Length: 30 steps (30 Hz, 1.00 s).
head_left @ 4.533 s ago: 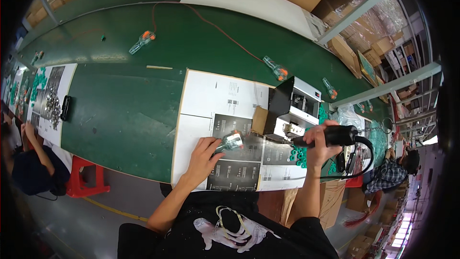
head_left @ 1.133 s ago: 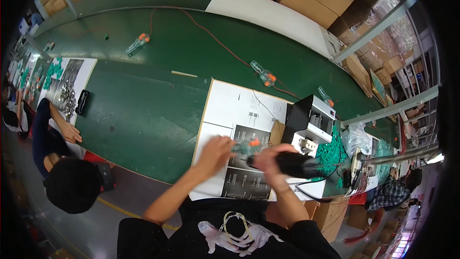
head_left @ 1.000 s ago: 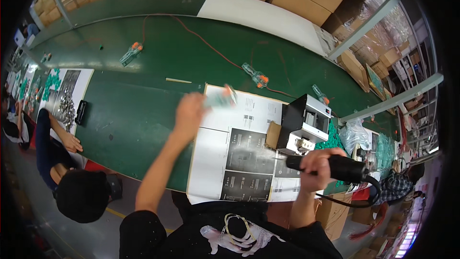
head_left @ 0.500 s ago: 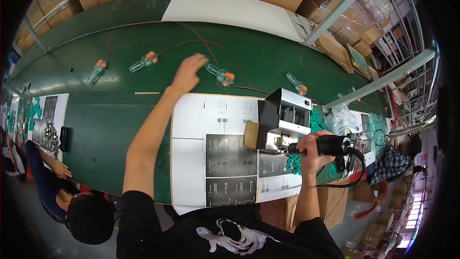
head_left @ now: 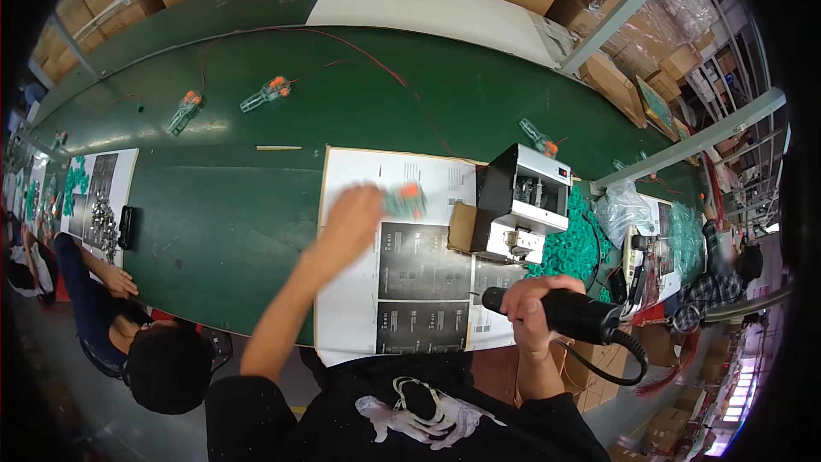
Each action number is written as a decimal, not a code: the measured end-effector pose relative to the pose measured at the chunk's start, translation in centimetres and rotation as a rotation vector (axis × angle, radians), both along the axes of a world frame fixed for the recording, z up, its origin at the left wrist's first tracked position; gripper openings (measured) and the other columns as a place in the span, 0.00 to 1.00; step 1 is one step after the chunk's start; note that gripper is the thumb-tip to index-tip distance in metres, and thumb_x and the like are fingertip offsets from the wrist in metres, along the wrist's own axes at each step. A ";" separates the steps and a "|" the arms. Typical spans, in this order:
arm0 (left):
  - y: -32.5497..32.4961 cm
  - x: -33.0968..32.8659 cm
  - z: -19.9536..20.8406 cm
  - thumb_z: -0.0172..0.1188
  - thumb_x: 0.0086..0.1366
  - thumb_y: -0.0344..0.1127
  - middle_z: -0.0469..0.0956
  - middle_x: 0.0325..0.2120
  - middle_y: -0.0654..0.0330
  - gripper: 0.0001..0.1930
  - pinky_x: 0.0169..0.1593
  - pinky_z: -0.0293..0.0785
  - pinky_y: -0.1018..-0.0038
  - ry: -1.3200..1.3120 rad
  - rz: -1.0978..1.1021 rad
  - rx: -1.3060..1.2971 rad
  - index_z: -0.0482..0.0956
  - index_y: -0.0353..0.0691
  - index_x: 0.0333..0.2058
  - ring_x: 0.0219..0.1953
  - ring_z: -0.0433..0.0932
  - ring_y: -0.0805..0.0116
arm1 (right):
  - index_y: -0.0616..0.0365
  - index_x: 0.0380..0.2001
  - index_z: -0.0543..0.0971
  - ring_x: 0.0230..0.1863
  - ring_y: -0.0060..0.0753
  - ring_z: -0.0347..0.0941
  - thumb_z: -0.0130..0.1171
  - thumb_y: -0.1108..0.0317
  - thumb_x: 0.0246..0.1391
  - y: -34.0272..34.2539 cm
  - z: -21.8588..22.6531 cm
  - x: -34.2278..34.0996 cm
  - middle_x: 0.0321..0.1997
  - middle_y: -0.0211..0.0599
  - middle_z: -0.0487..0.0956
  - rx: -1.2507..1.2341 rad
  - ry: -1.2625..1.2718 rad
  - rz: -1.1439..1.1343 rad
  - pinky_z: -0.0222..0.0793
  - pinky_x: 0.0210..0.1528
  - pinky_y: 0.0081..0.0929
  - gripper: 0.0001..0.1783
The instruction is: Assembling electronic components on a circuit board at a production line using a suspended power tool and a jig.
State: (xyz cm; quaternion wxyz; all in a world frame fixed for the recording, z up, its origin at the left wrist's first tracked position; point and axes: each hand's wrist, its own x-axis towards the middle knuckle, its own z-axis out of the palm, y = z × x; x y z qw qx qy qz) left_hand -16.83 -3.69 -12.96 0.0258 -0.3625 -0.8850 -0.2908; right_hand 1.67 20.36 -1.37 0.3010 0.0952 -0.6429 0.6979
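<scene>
My left hand (head_left: 352,221) is blurred with motion above the white printed sheets (head_left: 389,291) and holds a small clear part with an orange end (head_left: 404,200). My right hand (head_left: 528,310) grips a black powered hand tool (head_left: 556,312) with a coiled cable, low at the right near the table's front edge. Its tip points left over the sheets. Just beyond the tool stands a black and silver box-shaped machine (head_left: 519,204).
Two more clear-and-orange parts (head_left: 267,93) lie far back on the green belt (head_left: 222,205), another (head_left: 539,137) behind the machine. Green ring parts (head_left: 573,248) are heaped at the right. Another person (head_left: 128,334) sits at the left front; cardboard boxes line the back.
My left hand reached out to the far belt, picked up a clear-and-orange part and has drawn back over the sheets with it. My right hand has kept hold of the tool.
</scene>
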 end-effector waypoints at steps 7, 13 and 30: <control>0.9 12.8 -1.8 0.65 0.60 0.27 0.72 0.48 0.49 0.19 0.58 0.67 0.57 -0.143 0.075 0.174 0.75 0.34 0.50 0.53 0.71 0.47 | 0.54 0.53 0.63 0.17 0.26 0.65 0.63 0.68 0.63 -2.7 -2.6 -2.4 0.21 0.31 0.69 0.036 -0.053 0.081 0.70 0.22 0.29 0.22; 1.0 13.3 -2.5 0.66 0.60 0.28 0.71 0.49 0.51 0.20 0.59 0.66 0.57 -0.180 0.114 0.220 0.75 0.34 0.50 0.54 0.69 0.48 | 0.55 0.54 0.59 0.23 0.29 0.71 0.57 0.77 0.64 -2.9 -4.2 -3.7 0.25 0.36 0.73 0.017 -0.063 0.170 0.75 0.32 0.34 0.22; 0.9 13.0 -3.0 0.66 0.59 0.30 0.73 0.48 0.52 0.20 0.58 0.66 0.57 -0.198 0.134 0.286 0.77 0.35 0.50 0.53 0.70 0.48 | 0.56 0.53 0.61 0.26 0.30 0.75 0.59 0.78 0.63 -3.6 -5.3 -4.7 0.26 0.38 0.76 0.077 -0.127 0.226 0.76 0.33 0.33 0.21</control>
